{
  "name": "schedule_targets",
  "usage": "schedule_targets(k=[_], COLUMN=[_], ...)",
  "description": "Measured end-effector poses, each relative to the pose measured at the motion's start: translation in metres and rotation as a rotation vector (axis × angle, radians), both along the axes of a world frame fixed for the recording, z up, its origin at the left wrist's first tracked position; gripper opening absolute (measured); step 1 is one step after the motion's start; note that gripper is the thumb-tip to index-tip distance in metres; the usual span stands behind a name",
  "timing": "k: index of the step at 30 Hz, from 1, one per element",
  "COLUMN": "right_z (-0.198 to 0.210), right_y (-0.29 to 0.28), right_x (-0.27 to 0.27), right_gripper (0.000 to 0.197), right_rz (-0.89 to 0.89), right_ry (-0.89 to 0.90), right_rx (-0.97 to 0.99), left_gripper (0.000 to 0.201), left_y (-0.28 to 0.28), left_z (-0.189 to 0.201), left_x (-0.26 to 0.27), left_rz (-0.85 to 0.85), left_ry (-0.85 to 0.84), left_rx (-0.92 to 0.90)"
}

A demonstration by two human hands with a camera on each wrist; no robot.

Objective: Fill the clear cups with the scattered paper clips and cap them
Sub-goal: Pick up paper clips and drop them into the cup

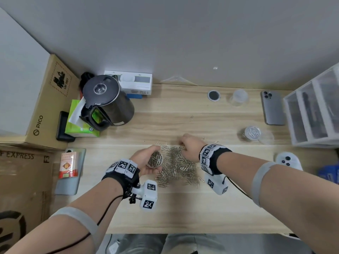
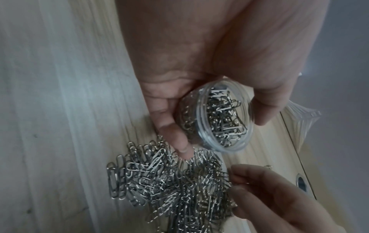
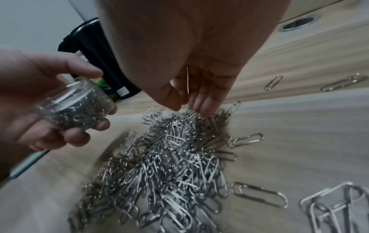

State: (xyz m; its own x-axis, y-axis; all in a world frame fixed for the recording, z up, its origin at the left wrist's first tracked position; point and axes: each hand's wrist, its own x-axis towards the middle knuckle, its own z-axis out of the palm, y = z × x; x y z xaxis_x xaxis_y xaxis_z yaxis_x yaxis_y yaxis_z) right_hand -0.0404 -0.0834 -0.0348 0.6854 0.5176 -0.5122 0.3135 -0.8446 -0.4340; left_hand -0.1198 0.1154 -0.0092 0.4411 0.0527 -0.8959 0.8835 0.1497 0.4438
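Observation:
My left hand (image 1: 146,161) grips a small clear cup (image 1: 155,159), tilted and partly filled with silver paper clips; the left wrist view shows its open mouth (image 2: 221,116) with no cap on. A big pile of paper clips (image 1: 176,165) lies on the wooden desk just right of the cup. My right hand (image 1: 183,146) reaches down onto the pile's far edge. Its thumb and fingertips (image 3: 203,110) close on a few clips there. A second clear cup (image 1: 252,132), full of clips, stands at the right. An empty clear cup (image 1: 238,97) stands at the back.
A dark kettle (image 1: 108,101) and a green tissue pack (image 1: 80,123) stand at the back left. A phone (image 1: 272,107) and a plastic drawer unit (image 1: 315,107) are on the right, and a white controller (image 1: 288,160) sits nearer. A cable hole (image 1: 213,95) sits at the back, and stray clips (image 1: 191,118) lie beyond the pile.

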Motion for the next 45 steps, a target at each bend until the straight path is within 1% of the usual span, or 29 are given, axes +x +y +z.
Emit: schedule_targets(k=[2, 4, 7, 9, 11, 12, 15, 18, 22, 25, 27, 29, 32, 35, 38, 40, 43, 45], right_z=[0.003, 0.008, 0.014, 0.017, 0.014, 0.011, 0.002, -0.001, 0.000, 0.000, -0.002, -0.005, -0.009, -0.008, -0.003, 0.000, 0.003, 0.003], right_y=[-0.007, -0.020, -0.048, -0.059, -0.057, -0.053, -0.032, -0.016, -0.013, -0.015, -0.012, -0.006, 0.005, 0.010, 0.008, 0.003, -0.013, -0.028], right_x=[0.007, 0.021, 0.044, 0.046, 0.037, 0.031, 0.010, 0.005, 0.039, 0.074, 0.089, 0.093, 0.075, 0.035, 0.003, 0.001, 0.014, 0.022], right_gripper=[0.032, 0.034, 0.036, 0.029, 0.017, 0.014, 0.026, 0.027, 0.026, 0.034, 0.040, 0.042, 0.031, 0.019, 0.023, 0.028, 0.029, 0.030], right_rz=[-0.100, -0.224, -0.380, -0.414, -0.378, -0.345, -0.267, -0.220, -0.311, -0.330, -0.297, -0.234, -0.193, -0.215, -0.183, -0.190, -0.272, -0.275], right_ry=[-0.042, -0.091, -0.096, -0.058, -0.021, -0.008, 0.086, 0.127, 0.003, -0.086, -0.105, -0.101, -0.083, -0.060, 0.029, 0.061, -0.020, -0.034], right_rx=[0.035, 0.007, -0.164, -0.282, -0.288, -0.264, -0.132, -0.047, -0.013, -0.051, -0.113, -0.162, -0.130, -0.059, 0.039, 0.064, 0.048, -0.013], left_gripper=[0.033, 0.037, 0.037, 0.035, 0.033, 0.033, 0.037, 0.039, 0.036, 0.031, 0.033, 0.036, 0.039, 0.040, 0.043, 0.045, 0.043, 0.042], left_y=[-0.001, -0.001, 0.000, 0.000, 0.000, -0.001, -0.001, 0.001, 0.011, 0.021, 0.028, 0.033, 0.037, 0.033, 0.026, 0.022, 0.017, 0.017], left_z=[0.002, 0.003, 0.001, -0.001, -0.002, -0.002, -0.001, -0.001, -0.003, -0.003, -0.006, -0.008, -0.009, -0.005, 0.002, 0.006, 0.013, 0.014], left_x=[0.005, 0.009, 0.012, 0.011, 0.010, 0.010, 0.013, 0.018, 0.022, 0.018, 0.013, 0.009, 0.007, 0.012, 0.022, 0.028, 0.034, 0.032], left_rz=[-0.005, -0.003, 0.007, 0.007, 0.009, 0.009, -0.001, -0.007, 0.053, 0.120, 0.143, 0.170, 0.194, 0.183, 0.142, 0.125, 0.092, 0.080], left_ry=[-0.011, -0.016, -0.018, -0.019, -0.014, -0.008, 0.003, -0.008, -0.026, -0.024, -0.010, -0.004, 0.010, 0.008, -0.013, -0.028, -0.041, -0.037], left_rx=[0.000, 0.003, 0.009, 0.020, 0.026, 0.025, 0.022, 0.004, 0.013, 0.025, 0.043, 0.049, 0.050, 0.037, 0.019, 0.014, 0.007, 0.005])
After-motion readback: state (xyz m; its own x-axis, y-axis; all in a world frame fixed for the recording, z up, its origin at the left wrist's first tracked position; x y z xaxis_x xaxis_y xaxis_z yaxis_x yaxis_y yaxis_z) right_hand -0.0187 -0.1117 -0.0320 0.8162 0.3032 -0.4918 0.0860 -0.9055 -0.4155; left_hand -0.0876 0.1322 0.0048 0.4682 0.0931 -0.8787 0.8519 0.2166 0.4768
